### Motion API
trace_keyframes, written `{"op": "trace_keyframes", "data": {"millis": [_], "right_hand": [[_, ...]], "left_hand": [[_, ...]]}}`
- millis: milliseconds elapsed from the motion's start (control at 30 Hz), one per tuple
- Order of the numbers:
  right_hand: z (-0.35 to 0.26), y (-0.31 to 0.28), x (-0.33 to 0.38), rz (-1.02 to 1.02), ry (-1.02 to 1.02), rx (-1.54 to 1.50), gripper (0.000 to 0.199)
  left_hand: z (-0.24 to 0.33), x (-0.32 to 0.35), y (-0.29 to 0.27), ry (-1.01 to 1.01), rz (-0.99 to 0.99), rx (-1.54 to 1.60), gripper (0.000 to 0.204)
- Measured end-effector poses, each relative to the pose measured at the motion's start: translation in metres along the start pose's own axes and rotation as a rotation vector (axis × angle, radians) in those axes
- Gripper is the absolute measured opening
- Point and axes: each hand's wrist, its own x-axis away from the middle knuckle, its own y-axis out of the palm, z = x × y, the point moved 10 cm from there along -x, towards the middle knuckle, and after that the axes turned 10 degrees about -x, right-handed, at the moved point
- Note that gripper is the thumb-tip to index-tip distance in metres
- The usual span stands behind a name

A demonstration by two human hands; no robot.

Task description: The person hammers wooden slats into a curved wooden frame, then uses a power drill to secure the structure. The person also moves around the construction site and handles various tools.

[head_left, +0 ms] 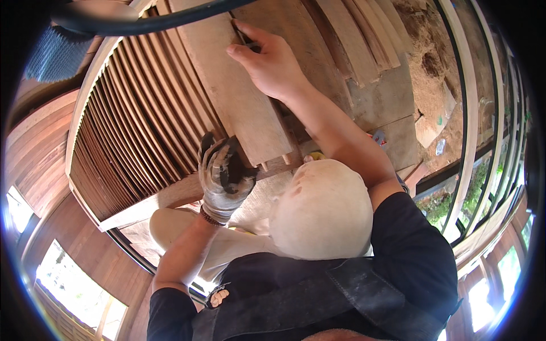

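Presumably for steadying, the board (230, 88) beside the slats (149, 96) is touched by the half-open right hand (274, 65), grip indeterminable, while the half-curled, empty-looking left hand (223, 184) is positioned near the board's end.

On the floor (382, 98), we find several wooden boards (348, 42) side by side, with sawdust (446, 59) to their right.

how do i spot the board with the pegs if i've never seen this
Find the big framed panel of thin brown wooden slats at the picture's left. Right of it, between the grey-gloved left hand and the bare right hand, lies a flat, light-brown wooden board. Unlike the narrow slats, it is broad, with short pale pegs at its near end.
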Motion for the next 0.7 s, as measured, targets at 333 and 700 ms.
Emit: {"op": "trace_keyframes", "data": {"millis": [333, 700], "right_hand": [[0.016, 0.003, -0.003, -0.054, -0.014, -0.256, 0.057], [0.008, 0.004, -0.002, -0.104, 0.004, -0.402, 0.057]], "left_hand": [[0.007, -0.004, -0.01, 0.06, 0.069, -0.045, 0.07], [0.006, -0.007, -0.017, 0.0, 0.011, 0.007, 0.076]]}}
